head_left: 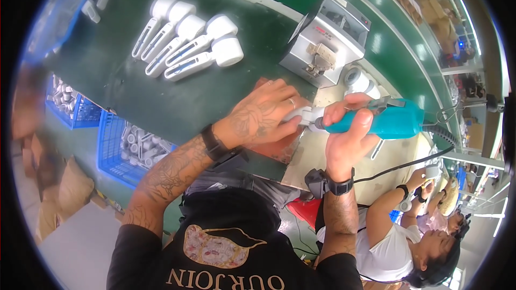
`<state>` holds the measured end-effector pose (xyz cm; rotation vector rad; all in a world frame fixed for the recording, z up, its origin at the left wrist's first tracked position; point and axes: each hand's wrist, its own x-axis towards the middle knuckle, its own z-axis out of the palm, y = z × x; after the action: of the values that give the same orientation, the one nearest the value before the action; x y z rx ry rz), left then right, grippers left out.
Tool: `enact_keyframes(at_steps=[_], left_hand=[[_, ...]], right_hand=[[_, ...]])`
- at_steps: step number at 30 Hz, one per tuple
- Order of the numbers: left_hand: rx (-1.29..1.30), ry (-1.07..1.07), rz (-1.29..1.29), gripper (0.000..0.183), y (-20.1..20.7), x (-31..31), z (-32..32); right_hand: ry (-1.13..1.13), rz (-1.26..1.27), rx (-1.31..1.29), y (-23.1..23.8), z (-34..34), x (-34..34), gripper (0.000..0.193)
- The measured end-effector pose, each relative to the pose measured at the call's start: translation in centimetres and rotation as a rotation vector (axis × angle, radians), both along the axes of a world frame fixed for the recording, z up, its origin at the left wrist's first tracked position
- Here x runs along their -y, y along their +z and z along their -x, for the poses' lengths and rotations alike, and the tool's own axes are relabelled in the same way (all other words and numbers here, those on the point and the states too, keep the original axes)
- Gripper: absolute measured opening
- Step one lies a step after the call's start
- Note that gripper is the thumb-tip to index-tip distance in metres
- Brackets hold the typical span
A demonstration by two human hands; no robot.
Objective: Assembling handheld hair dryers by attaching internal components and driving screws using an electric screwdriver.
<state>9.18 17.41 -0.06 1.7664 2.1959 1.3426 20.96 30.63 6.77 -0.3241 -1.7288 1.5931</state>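
Note:
My left hand (pixel 267 108) is closed around a white plastic part (pixel 304 115), low over the table, with the fingers covering much of it. My right hand (pixel 348 142) grips a teal electric screwdriver (pixel 400 119) held level. Its dark tip points left and meets the white part, or comes very close to it. Beyond my left hand, several white handheld devices (pixel 188 56) with round heads lie side by side on the green table (pixel 118 83). A reddish-brown pad (pixel 277 149) shows beneath my left hand.
A grey metal screw feeder (pixel 328 37) stands at the back right, with white round-headed parts (pixel 359 79) beside it. The screwdriver's black cord (pixel 408 167) curves down on the right. Blue baskets (pixel 110 150) of white parts sit at left. A co-worker (pixel 387 236) is at lower right.

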Motion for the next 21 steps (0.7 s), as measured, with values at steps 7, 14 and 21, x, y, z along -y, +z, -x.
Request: enact_keyframes(at_steps=[7,14,21], left_hand=[[0.032,-0.026,0.031,0.033,0.1,0.2,0.0],[0.001,-0.011,0.021,0.033,0.1,-0.2,0.0],[-0.069,-0.002,0.024,0.033,0.9,0.0,0.0]], right_hand=[[-0.002,0.038,-0.013,-0.1,-0.2,-0.4,0.057],[0.070,0.012,0.016,-1.0,0.0,-0.4,0.049],[0.112,0.024,-0.027,-1.5,0.3,-0.3,0.044]])
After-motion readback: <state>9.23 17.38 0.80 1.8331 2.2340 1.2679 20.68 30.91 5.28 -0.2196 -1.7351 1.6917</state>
